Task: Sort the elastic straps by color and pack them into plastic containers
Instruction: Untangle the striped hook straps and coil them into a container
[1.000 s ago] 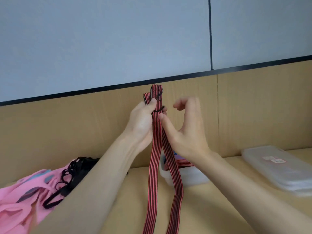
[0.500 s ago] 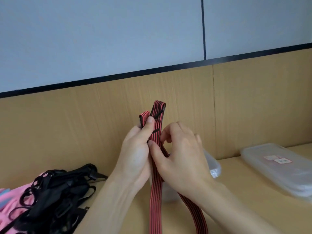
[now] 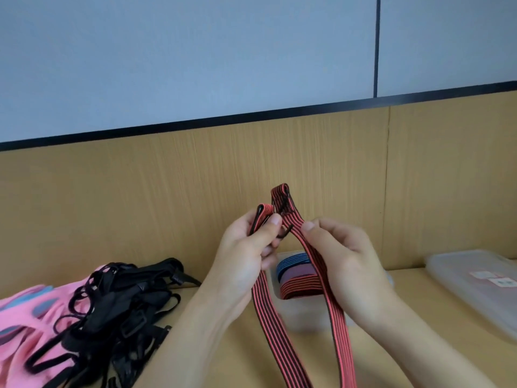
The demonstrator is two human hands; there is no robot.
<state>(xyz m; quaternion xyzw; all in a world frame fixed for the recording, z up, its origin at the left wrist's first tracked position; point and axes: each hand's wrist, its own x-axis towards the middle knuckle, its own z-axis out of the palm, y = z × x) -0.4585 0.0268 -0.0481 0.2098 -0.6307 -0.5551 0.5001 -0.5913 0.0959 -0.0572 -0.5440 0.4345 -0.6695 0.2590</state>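
Observation:
A red strap with black stripes [image 3: 265, 309] hangs from both my hands above the desk, its two looped ends up near a black hook. My left hand [image 3: 246, 259] pinches the left end between thumb and fingers. My right hand [image 3: 344, 264] grips the right length just below its loop. Behind my hands stands a clear plastic container [image 3: 307, 317] with folded blue, purple and red-black straps [image 3: 296, 278] inside. A tangle of black straps [image 3: 117, 309] lies at the left on pink straps [image 3: 25, 326].
A stack of clear plastic lids or containers [image 3: 475, 287] lies at the right on the wooden desk [image 3: 391, 354]. A wooden back panel [image 3: 140, 205] rises behind the desk, under a grey wall.
My hands have come lower and drawn apart, so the strap's two ends are now separated. The view has tilted down, showing the container's straps and more of the black pile.

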